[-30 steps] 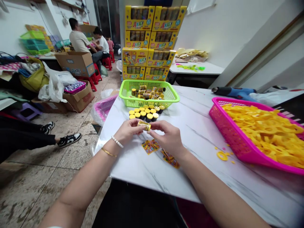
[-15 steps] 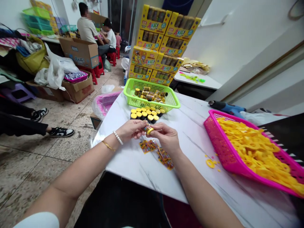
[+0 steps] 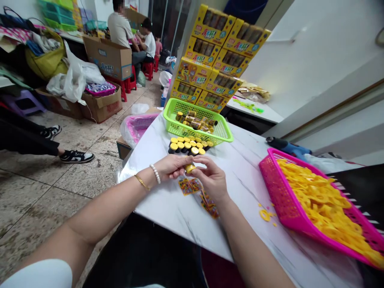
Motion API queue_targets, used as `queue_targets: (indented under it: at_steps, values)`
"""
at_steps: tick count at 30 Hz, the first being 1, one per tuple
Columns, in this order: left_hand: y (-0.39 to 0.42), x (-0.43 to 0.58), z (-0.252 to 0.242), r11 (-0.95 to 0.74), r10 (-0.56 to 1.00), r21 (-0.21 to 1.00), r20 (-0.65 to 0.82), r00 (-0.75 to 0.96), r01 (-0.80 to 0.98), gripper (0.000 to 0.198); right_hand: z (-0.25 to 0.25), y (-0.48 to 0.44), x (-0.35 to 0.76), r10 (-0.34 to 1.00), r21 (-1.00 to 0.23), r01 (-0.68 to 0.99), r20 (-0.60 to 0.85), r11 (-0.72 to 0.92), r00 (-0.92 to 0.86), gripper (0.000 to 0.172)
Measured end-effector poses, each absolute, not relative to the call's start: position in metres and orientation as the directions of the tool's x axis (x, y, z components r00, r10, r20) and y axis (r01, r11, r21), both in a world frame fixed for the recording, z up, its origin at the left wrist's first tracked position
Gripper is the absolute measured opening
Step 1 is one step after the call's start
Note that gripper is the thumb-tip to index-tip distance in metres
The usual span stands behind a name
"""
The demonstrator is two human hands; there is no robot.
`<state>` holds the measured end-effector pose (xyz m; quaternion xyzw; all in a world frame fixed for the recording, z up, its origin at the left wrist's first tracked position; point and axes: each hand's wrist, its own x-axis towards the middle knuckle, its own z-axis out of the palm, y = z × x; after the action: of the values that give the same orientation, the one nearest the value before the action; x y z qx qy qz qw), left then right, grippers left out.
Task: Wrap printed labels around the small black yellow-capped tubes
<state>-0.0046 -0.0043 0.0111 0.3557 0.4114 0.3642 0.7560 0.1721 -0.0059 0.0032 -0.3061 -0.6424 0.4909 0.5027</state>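
A small yellow-capped bottle [image 3: 190,168] lies tipped on its side, pinched above the white marble table [image 3: 240,168]; mostly hidden.

A lime-green plastic mesh basket [image 3: 223,136] is sitting on the white marbled bench [image 3: 243,168] beyond the fingers, holding gold-wrapped little tubes [image 3: 196,121]. Behind it, yellow printed cardboard display boxes [image 3: 214,52] are standing stacked in tiers. Well off to the right of the fingers, a bright pink plastic mesh basket [image 3: 277,200] is lying heaped with yellow plastic rings [image 3: 324,200], and a loose yellow ring [image 3: 265,215] is resting just beside its near corner. Far beyond on the left, two seated people [image 3: 132,34] are working near an open brown cardboard carton [image 3: 109,60].
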Motion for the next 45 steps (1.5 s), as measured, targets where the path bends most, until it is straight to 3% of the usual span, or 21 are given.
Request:
queue_targets:
  at_steps: [5, 12, 18, 20, 21, 24, 26, 28, 32, 35, 41, 43, 45]
  values:
    - [-0.004, -0.003, 0.013, 0.5, 0.827, 0.779, -0.3, 0.475, -0.378, 0.038, 0.002, -0.005, 0.173, 0.895, -0.918, -0.126, 0.394, 0.375, -0.209, 0.012]
    - [-0.006, 0.001, 0.011, 0.52, 0.834, 0.801, -0.402, 0.378, -0.295, 0.047, 0.0, -0.003, 0.174, 0.908, -0.944, -0.047, 0.326, 0.325, -0.263, 0.02]
    - [-0.009, 0.0, 0.018, 0.47, 0.874, 0.84, -0.4, 0.276, -0.272, 0.036, 0.049, 0.086, 0.184, 0.911, -0.916, 0.145, 0.393, 0.375, 0.128, 0.035]
    - [-0.009, 0.0, 0.02, 0.427, 0.895, 0.877, -0.375, 0.242, -0.221, 0.028, 0.063, 0.107, 0.191, 0.918, -0.907, 0.236, 0.382, 0.349, 0.109, 0.05]
    - [-0.009, 0.0, 0.02, 0.413, 0.901, 0.89, -0.369, 0.23, -0.191, 0.025, 0.066, 0.109, 0.194, 0.923, -0.892, 0.295, 0.377, 0.342, 0.071, 0.049]
    - [-0.007, -0.001, 0.02, 0.374, 0.922, 0.914, -0.349, 0.165, -0.157, 0.024, 0.048, 0.076, 0.201, 0.91, -0.777, 0.473, 0.367, 0.414, -0.194, 0.028]
    - [-0.005, -0.001, 0.019, 0.354, 0.934, 0.919, -0.34, 0.107, -0.172, 0.025, 0.023, 0.037, 0.203, 0.821, -0.637, 0.527, 0.349, 0.562, -0.453, 0.019]
    - [-0.004, -0.001, 0.018, 0.346, 0.938, 0.924, -0.338, 0.076, -0.166, 0.027, -0.002, 0.005, 0.205, 0.726, -0.518, 0.526, 0.338, 0.675, -0.599, 0.016]
    - [-0.001, 0.0, 0.015, 0.33, 0.943, 0.942, -0.326, 0.064, -0.058, 0.028, -0.027, -0.015, 0.205, 0.678, -0.443, 0.52, 0.372, 0.73, -0.635, 0.007]
    - [-0.001, -0.001, 0.013, 0.307, 0.95, 0.952, -0.307, 0.052, 0.007, 0.031, -0.019, -0.003, 0.202, 0.647, -0.399, 0.51, 0.445, 0.762, -0.619, 0.011]
    - [-0.003, -0.005, 0.007, 0.189, 0.958, 0.979, -0.165, 0.234, -0.083, 0.048, 0.016, 0.009, 0.188, 0.703, -0.508, 0.504, 0.619, 0.699, -0.351, 0.009]
    - [-0.003, -0.005, 0.007, 0.129, 0.968, 0.982, -0.095, 0.231, -0.137, 0.048, 0.02, 0.007, 0.181, 0.782, -0.646, 0.447, 0.564, 0.619, -0.267, 0.014]
    - [-0.003, -0.004, 0.009, 0.109, 0.974, 0.985, -0.079, 0.212, -0.137, 0.045, 0.017, 0.004, 0.175, 0.908, -0.849, 0.322, 0.375, 0.418, -0.189, 0.035]
